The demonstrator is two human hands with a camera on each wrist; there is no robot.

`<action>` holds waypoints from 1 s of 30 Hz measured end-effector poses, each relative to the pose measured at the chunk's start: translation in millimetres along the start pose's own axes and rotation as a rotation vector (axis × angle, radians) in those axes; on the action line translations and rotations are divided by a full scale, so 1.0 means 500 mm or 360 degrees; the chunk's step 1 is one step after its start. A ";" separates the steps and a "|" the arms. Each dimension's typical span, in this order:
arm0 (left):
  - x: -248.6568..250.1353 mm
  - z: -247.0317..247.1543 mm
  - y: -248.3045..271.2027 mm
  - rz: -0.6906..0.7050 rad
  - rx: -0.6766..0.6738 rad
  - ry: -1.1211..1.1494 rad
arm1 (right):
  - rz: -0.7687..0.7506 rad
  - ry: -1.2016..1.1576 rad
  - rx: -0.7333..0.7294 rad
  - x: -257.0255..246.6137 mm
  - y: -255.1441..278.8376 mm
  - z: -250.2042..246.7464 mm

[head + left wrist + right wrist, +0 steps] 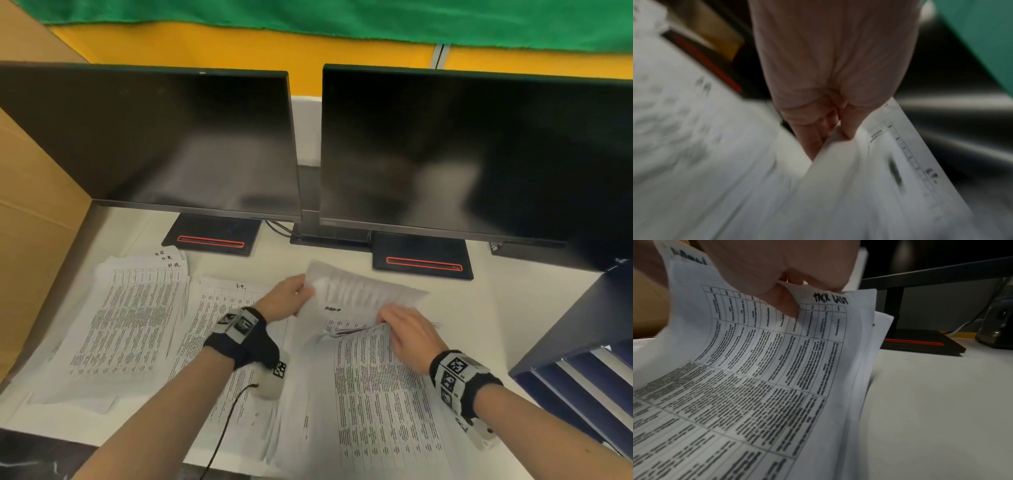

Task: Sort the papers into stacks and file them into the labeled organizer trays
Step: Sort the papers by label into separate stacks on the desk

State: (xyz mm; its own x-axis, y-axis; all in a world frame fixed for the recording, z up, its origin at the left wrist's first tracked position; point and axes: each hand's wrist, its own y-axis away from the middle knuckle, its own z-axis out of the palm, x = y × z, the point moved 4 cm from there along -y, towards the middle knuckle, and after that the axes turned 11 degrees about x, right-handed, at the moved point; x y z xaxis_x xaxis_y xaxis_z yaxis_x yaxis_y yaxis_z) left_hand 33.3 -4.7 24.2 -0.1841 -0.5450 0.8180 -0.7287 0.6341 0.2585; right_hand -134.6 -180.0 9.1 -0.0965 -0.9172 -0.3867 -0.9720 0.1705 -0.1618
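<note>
Printed sheets lie in piles on the white desk. One pile [137, 308] with "H.R." marks sits at the left, another [222, 298] marked "I.T." in the middle. My left hand [291, 298] pinches a blurred, lifted sheet [363, 287] by its edge; in the left wrist view the thumb and fingers [846, 129] clamp that sheet [879, 178]. My right hand [404, 329] pinches the curled top edge of the right pile [383, 394]. In the right wrist view its fingers [785, 305] grip a page [777, 369] headed "TASK LIST". A dark blue organizer [582, 342] stands at the right.
Two dark monitors [154, 144] [472, 154] on black stands with red stripes [212, 241] line the back of the desk. A cardboard wall [30, 219] closes the left side. A black cable [226, 425] hangs from my left wrist.
</note>
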 end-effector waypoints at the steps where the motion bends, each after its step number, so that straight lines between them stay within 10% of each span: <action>1: 0.002 -0.034 -0.006 -0.0015 0.0052 0.0040 | -0.0009 -0.0001 -0.0013 -0.001 -0.001 0.000; 9: -0.123 -0.304 0.010 -0.0531 0.0338 -0.0107 | -0.0026 0.0009 -0.0059 -0.001 -0.002 0.017; 18: -0.316 -0.306 0.040 -0.0961 0.0412 -0.0872 | -0.0099 0.0134 -0.0151 -0.016 -0.008 0.034; 21: -0.257 -0.268 0.025 -0.0784 0.0795 -0.1192 | -0.0077 0.0144 -0.0148 -0.018 -0.008 0.041; 23: -0.173 -0.203 0.005 -0.0282 0.0919 -0.1301 | -0.0032 0.0108 -0.0137 -0.018 -0.008 0.047; 26: -0.070 -0.071 -0.024 0.0364 0.0660 -0.1074 | -0.0033 0.0137 -0.0106 -0.021 -0.011 0.050; 30: -0.026 0.043 -0.050 0.0450 0.0123 -0.0868 | -0.0058 0.0273 -0.0107 -0.019 -0.006 0.055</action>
State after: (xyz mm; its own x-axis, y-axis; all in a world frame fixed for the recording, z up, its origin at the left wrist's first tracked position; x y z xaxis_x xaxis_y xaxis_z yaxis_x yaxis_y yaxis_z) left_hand 39.6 -25.3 -4.2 -0.6730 -0.5762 0.4637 -0.6442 0.7647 0.0153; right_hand -125.1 -161.9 -11.5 -0.0907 -0.9712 -0.2203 -0.9871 0.1171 -0.1095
